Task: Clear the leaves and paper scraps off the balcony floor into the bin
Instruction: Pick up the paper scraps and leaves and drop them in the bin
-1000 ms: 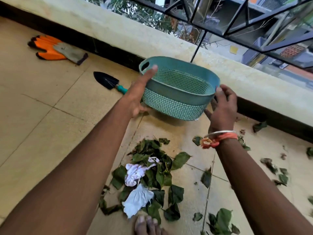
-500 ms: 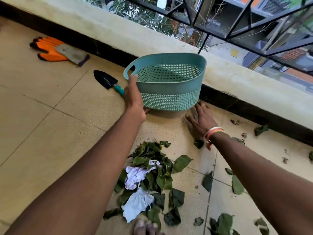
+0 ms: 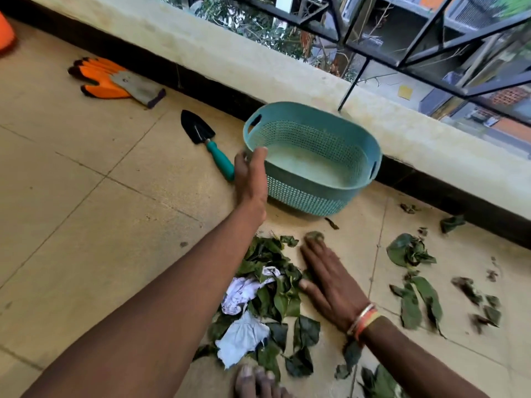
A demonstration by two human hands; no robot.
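bin [image 3: 304, 196] now down on floor, centre frame, empty. left hand [image 3: 251, 179] still on near rim, thumb hooked over edge. right hand [image 3: 330, 277] left bin, flat on tiles, fingers straight and together against leaves [image 3: 283, 304] + paper scraps [image 3: 241, 337], lower centre. scooping next i guess

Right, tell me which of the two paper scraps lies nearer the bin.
The crumpled scrap with dark print, higher in the leaf pile; the flatter, plain pale scrap lies nearer the person, farther from the teal bin.
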